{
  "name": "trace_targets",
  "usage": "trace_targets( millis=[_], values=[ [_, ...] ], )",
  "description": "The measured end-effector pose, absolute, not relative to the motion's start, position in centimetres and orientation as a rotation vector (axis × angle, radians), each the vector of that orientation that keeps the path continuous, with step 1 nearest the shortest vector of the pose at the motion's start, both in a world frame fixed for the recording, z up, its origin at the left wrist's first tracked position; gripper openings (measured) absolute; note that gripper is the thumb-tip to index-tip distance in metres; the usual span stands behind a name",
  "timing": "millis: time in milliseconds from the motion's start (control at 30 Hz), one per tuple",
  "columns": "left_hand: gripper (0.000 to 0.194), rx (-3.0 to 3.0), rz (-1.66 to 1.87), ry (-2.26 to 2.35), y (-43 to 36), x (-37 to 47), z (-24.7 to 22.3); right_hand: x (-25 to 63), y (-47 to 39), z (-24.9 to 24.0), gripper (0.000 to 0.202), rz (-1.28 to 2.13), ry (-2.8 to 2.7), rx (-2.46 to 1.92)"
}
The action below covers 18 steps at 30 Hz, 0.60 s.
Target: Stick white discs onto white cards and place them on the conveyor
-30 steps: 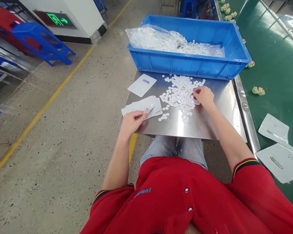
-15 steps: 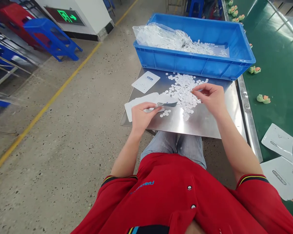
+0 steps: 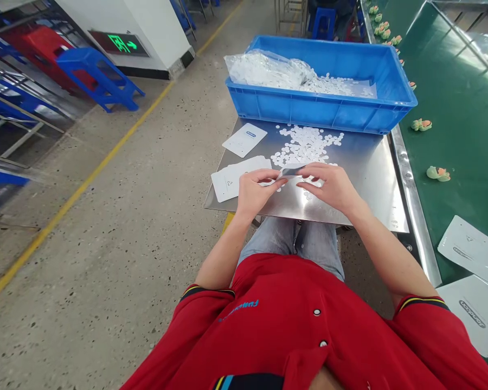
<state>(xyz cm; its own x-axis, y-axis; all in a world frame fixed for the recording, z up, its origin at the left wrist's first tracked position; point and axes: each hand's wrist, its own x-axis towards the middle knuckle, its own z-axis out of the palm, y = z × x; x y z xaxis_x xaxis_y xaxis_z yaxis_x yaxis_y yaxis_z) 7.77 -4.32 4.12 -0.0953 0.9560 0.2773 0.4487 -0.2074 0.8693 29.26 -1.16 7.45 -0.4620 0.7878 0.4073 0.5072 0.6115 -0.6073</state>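
My left hand (image 3: 255, 192) pinches a small flat pouch (image 3: 289, 171), pale outside with a dark grey side showing, above the steel table's front part. At the pouch's right end, the fingertips of my right hand (image 3: 329, 184) reach its edge. The right thumb stands apart from the fingers, and no disc is visible between them. Behind both hands lies a loose spread of small white discs (image 3: 305, 143). Several white printed pouches (image 3: 228, 181) lie overlapped beside my left hand, partly hidden by it. One more white pouch (image 3: 245, 140) lies farther back.
A blue crate (image 3: 321, 111) stands at the table's back, holding a clear bag (image 3: 264, 70) and loose white discs. Along the right runs a green conveyor belt (image 3: 463, 135) with small green-and-orange figures (image 3: 438, 173) and larger white pouches (image 3: 467, 246). A blue stool (image 3: 100, 78) stands at left.
My right hand has moved left and toward me, from the disc pile to the pouch, and its fingers have parted. My left hand has shifted slightly right with the pouch.
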Motion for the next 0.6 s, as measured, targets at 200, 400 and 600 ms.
trace_targets(
  millis=[200,400,600],
  values=[
    [0.045,1.976,0.755,1.831,-3.1,3.4,2.7,42.3,2.5,10.1,0.015,-0.193,-1.607,-1.407],
    [0.022,2.009,0.566,1.918,-3.0,0.1,0.5,56.3,2.7,6.0,0.031,-0.254,-1.395,-2.144],
    [0.028,1.871,0.775,1.968,-3.6,0.0,-0.1,49.3,3.7,4.6,0.033,-0.124,-1.565,-2.049]
  ],
)
